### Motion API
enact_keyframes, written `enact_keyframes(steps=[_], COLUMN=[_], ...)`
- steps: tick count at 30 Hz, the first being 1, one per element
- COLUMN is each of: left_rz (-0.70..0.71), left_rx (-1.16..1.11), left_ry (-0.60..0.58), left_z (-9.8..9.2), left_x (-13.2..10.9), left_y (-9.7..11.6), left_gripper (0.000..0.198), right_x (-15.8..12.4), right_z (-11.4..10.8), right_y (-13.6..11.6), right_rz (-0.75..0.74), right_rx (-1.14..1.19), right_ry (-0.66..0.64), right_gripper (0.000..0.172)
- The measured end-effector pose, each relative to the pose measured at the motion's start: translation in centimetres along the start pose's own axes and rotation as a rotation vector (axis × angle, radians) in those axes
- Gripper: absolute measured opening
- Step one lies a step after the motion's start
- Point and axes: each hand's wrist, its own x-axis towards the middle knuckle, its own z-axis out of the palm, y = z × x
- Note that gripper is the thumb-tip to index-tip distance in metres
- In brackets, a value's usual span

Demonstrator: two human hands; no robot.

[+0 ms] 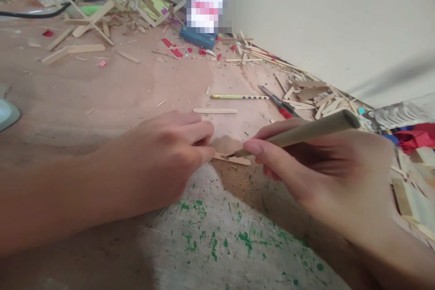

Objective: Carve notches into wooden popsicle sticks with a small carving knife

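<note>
Under the fingers of my left hand (180,152) a wooden craft stick (240,160) is pinched against the table, its right end showing. A small dark notch is cut in that stick near my left fingertips. My right hand (326,163) is closed around the handle of a carving knife (302,132), held like a pen. The tool's narrow tip touches the stick beside the notch; its exact blade shape is too small to tell. Just beyond my hands lie another craft stick (215,111) and a pencil with dark dots (239,97).
A utility knife with a red part (279,102) lies beyond my right hand. Loose sticks (329,99) pile along the wall at right. Joined stick frames (91,20) stand back left. A phone (209,0) leans on a blue block (197,37). Green paint marks the table (204,253).
</note>
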Motion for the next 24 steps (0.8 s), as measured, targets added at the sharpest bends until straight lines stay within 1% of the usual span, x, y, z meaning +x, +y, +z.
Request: enact_keyframes(steps=[3, 5, 9, 16, 19, 24], left_rz=[-0.004, -0.004, -0.001, -0.011, -0.01, -0.011], left_rx=[-0.016, -0.025, -0.025, -0.036, -0.024, -0.032], left_ry=[-0.005, -0.003, -0.006, -0.003, -0.008, -0.007], left_z=[-0.02, -0.03, 0.02, 0.05, -0.03, -0.08], left_x=[0.03, 0.1, 0.19, 0.09, 0.07, 0.1], left_y=[0.03, 0.02, 0.03, 0.12, 0.09, 0.04], left_gripper=[0.026, 0.026, 0.028, 0.034, 0.033, 0.029], right_x=[0.07, 0.11, 0.06, -0.2, -0.2, -0.14], right_z=[0.01, 0.01, -0.01, 0.27, 0.41, 0.44], right_y=[-0.11, -0.24, -0.38, -0.09, 0.0, -0.11], right_rz=[-0.002, -0.004, 0.033, -0.016, -0.022, -0.006], right_rx=[-0.012, -0.004, -0.032, -0.02, 0.002, -0.015], right_ry=[0.022, 0.012, 0.026, 0.02, 0.014, 0.033], right_gripper=[0.017, 0.017, 0.015, 0.016, 0.014, 0.016])
